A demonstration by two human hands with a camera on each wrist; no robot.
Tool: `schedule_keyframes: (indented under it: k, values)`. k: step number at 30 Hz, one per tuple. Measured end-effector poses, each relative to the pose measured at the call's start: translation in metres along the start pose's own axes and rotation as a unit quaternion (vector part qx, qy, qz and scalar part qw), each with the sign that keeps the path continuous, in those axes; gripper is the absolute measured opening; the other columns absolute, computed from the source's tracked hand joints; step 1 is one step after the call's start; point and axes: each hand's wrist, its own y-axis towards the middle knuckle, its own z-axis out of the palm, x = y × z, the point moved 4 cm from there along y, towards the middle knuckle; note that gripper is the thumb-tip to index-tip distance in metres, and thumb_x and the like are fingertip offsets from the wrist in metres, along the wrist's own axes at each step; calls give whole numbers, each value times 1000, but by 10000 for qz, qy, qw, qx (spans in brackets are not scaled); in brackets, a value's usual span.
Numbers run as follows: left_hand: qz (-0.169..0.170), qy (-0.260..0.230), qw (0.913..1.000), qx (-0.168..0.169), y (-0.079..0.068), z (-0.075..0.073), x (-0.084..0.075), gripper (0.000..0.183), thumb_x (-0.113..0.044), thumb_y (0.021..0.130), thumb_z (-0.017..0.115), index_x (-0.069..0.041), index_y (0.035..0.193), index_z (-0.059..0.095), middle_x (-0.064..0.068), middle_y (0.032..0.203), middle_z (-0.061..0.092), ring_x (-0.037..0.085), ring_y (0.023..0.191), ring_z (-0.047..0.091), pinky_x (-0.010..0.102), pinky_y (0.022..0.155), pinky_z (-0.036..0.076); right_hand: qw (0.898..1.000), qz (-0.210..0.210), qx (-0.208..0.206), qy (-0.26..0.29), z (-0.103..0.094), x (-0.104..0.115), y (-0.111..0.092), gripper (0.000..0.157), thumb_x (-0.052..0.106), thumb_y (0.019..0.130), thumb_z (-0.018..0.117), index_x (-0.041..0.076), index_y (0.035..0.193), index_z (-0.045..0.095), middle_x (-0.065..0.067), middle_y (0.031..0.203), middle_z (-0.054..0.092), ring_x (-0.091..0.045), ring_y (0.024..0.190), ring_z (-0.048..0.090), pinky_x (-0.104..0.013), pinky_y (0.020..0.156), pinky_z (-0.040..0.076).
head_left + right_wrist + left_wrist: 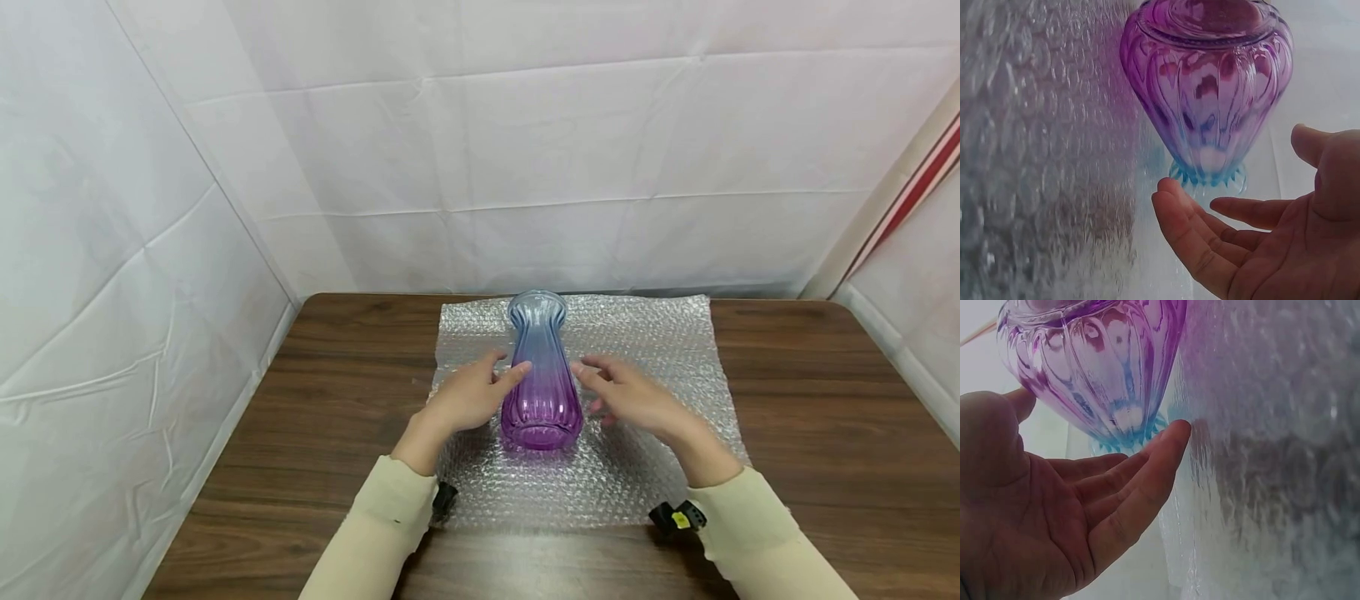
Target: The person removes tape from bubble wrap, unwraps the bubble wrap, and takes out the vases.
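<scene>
White sheeting (525, 142), creased into squares, backs a dark wood-grain surface (337, 400) where a ribbed vase (542, 383), purple fading to pale blue, lies on its side between your hands, its base toward you and its flared mouth beyond your fingertips. It looks like glass: likely stiff, fairly weighty for its size, slick along the smooth walls and easily chipped at the scalloped rim. Most of the weight probably sits in the thick purple end, so your better hold would be a palm on each side of the wide body, with the narrow neck ahead of your hands left for light steadying.

Your left hand (467, 396) is spread loosely, thumb apart from the fingers and over the vase's near flank in the head view; whether it touches the glass, you cannot tell from here. Your right hand (637, 400) hovers just beside the opposite flank, fingers gently bent, gap wide, grasping nothing. Both forearms angle inward from the near edge in pale sleeves (393, 492), each wrist bearing a small black device (677, 518). Beneath the vase and both hands, bubble wrap (637, 333) spreads out, nearly to the surface's far edge.
</scene>
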Motion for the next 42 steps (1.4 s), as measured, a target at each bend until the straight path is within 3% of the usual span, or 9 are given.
schedule_keyframes:
  k: [14,18,22,29,42]
  values:
    - [101,-43,9999,32,6,5,-3,95,-79,99,34,-7,161,36,18,132,69,37,125,65,54,107,50,9999,65,111,-56,16,3,7,81,57,106,48,0,161,31,-20,117,65,-22,89,67,-41,75,63]
    - [198,-254,9994,127,8,7,-4,92,-77,100,36,-8,160,37,16,122,73,30,100,74,48,88,59,9999,46,157,26,19,2,8,79,56,107,47,0,160,32,-23,123,65,-23,92,69,-41,76,63]
    - [200,-846,9956,360,10,10,-1,88,-74,100,41,-10,161,35,19,116,72,24,71,73,42,63,61,9997,83,191,83,21,2,8,80,57,107,48,-1,160,31,-27,131,63,-24,95,71,-40,78,63]
    - [277,-1660,9831,716,13,13,-1,79,-66,103,46,-11,158,36,24,121,68,28,82,75,45,56,62,9983,21,377,442,24,4,9,79,53,107,50,-2,160,30,-33,140,58,-32,105,74,-40,80,64]
    - [27,-1072,9924,609,13,13,-9,78,-65,104,42,-3,152,42,25,124,66,27,71,72,44,52,60,9958,-53,461,784,26,3,12,80,50,108,51,-3,162,24,-35,147,51,-36,115,70,-42,87,62]
